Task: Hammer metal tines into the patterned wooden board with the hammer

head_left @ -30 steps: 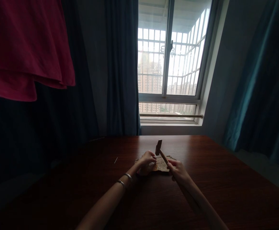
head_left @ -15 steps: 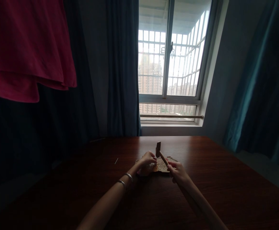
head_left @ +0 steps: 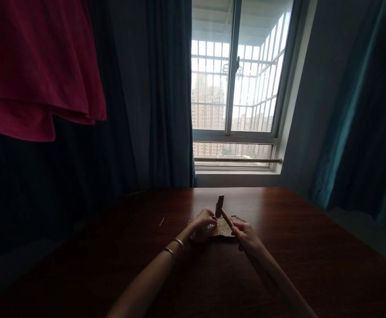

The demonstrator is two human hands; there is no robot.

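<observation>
My right hand (head_left: 246, 235) is closed around the wooden handle of a hammer (head_left: 219, 206), whose dark head is up beside my left fingertips. My left hand (head_left: 205, 218) pinches something small under the hammer head, too small and dark to name. Beneath both hands lies a flat, light-brown piece covered in many small dark holes or dots (head_left: 225, 226), with an uneven front edge. My left hand and wrist hide its left part. Two silvery bracelets (head_left: 174, 248) circle my left wrist.
All of this rests on a dark reddish-brown wooden table (head_left: 312, 247). A thin, pale stick (head_left: 161, 221) lies left of my hands. Behind the table are a barred window (head_left: 235, 150) and blue curtains (head_left: 169, 110). A pink cloth (head_left: 40, 75) hangs at the upper left.
The hammer head has tilted very slightly to the right. Both hands stay in nearly the same place, and the dotted piece has not visibly moved.
</observation>
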